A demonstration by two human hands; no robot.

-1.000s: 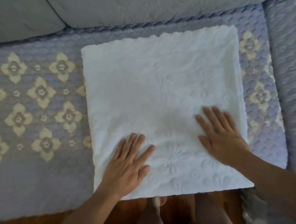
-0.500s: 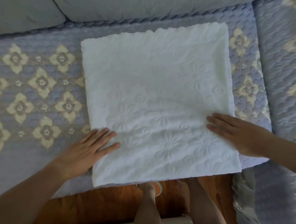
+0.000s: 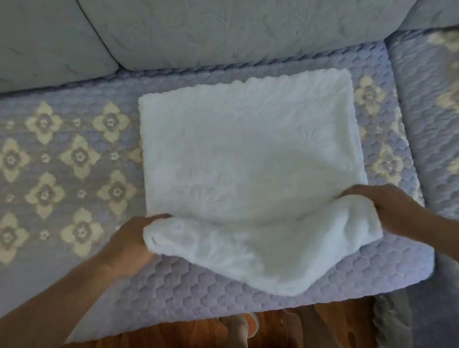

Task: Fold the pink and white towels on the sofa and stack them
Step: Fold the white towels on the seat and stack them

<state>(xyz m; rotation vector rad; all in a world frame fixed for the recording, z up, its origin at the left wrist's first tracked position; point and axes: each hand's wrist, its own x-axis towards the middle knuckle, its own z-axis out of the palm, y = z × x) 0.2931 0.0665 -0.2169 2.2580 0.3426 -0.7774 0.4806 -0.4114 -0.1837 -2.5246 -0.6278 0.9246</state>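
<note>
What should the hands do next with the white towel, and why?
Probably carry the lifted near edge forward to the far edge. The left hand and right hand each pinch a near corner of the white towel, the middle sags between them, and the far half lies flat on the sofa cover.

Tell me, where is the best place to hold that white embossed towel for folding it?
Probably the two near corners, taken from the outer sides, as the left hand and right hand do now. The white embossed towel lies flat and square on the quilted sofa cover, so pinching both corners lifts its near edge evenly.
</note>
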